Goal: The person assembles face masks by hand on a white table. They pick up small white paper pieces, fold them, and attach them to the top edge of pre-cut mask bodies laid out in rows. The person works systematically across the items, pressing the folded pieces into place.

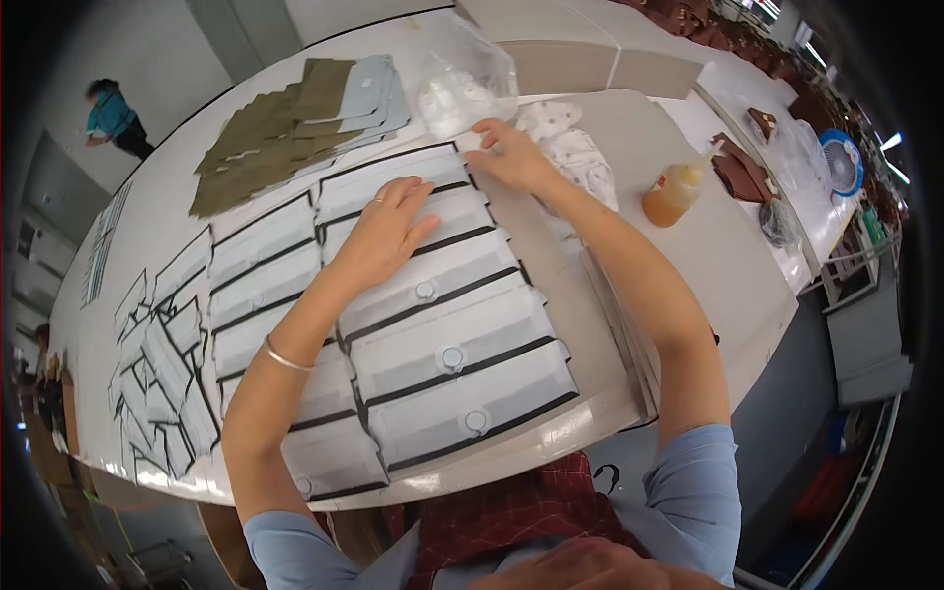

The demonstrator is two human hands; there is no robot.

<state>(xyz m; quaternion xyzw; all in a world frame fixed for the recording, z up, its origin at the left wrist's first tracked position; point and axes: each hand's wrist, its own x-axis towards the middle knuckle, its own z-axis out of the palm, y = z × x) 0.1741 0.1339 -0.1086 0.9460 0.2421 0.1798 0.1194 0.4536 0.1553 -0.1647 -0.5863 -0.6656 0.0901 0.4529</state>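
Note:
White panels with black edges (447, 315) lie in overlapping rows on the table before me, and several carry a small round disc (452, 358). My left hand (385, 231) rests over the upper part of the right-hand row, fingers stretched out and a ring on one of them. Just off the right end of that row's farthest panel (388, 169) is my right hand (509, 157), its thumb and fingers bent but apart. I see nothing held in either hand. My left hand covers part of the panels under it.
Olive and grey-blue pieces (280, 128) lie stacked at the far left, beside a clear plastic bag (467, 88). Loose black-edged pieces (162, 379) are heaped at left. A bottle of amber liquid (672, 194) and spotted white cloth (570, 147) stand right. A person (116, 118) is far off.

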